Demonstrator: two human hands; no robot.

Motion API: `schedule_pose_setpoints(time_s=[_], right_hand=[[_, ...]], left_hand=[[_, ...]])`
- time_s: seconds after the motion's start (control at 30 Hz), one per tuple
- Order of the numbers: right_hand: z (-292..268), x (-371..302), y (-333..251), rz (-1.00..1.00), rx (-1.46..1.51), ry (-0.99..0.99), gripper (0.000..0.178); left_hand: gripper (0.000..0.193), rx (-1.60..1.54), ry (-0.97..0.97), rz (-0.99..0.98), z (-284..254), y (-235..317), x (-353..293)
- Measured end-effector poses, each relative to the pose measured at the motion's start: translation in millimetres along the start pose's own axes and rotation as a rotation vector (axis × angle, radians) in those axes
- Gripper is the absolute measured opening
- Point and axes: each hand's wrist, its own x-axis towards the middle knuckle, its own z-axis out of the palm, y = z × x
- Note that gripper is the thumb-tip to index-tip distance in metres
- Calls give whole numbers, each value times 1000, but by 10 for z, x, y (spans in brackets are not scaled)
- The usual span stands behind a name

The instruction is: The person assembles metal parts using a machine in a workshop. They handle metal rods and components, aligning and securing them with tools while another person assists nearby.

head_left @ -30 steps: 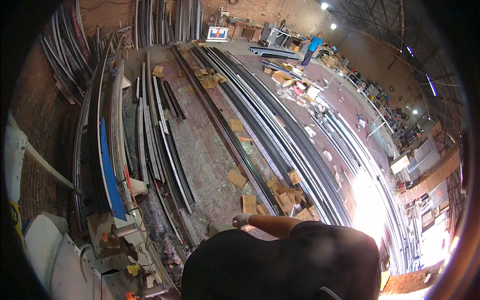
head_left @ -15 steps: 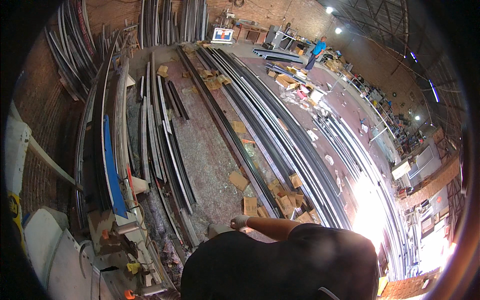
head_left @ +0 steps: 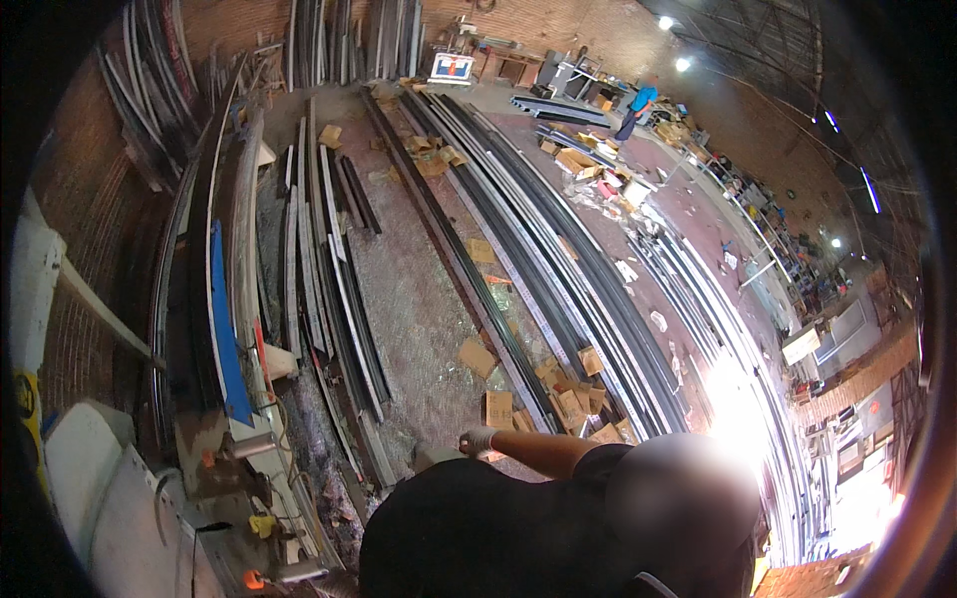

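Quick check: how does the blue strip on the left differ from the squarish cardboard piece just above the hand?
Colour: the blue strip is blue; the cardboard piece is brown.
Shape: the blue strip is long and narrow; the cardboard piece is short and squarish.
Outline: the blue strip widens toward its lower end; the cardboard piece does not.

Brick wall [head_left: 543,28], reddish floor [head_left: 411,299], glowing lamps [head_left: 666,22], dark roof trusses [head_left: 763,50], glare [head_left: 736,399], perhaps daylight
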Motion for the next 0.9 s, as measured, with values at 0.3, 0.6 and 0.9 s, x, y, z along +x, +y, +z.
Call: schedule_pose_setpoints(time_s=[0.3, 0.6, 0.9], right_hand=[[-52, -7, 282, -28, 87, -22, 30], [423, 523, 1222, -129, 370, -61, 30], [-146, -92, 227, -146, 128, -23, 27]], left_hand=[[43, -277, 285, -144, -245, -420, -1545], [23, -1719, 545, -379, -1423, 555, -1598], [26, -906, 541, -225, -570, 72, -1702]])
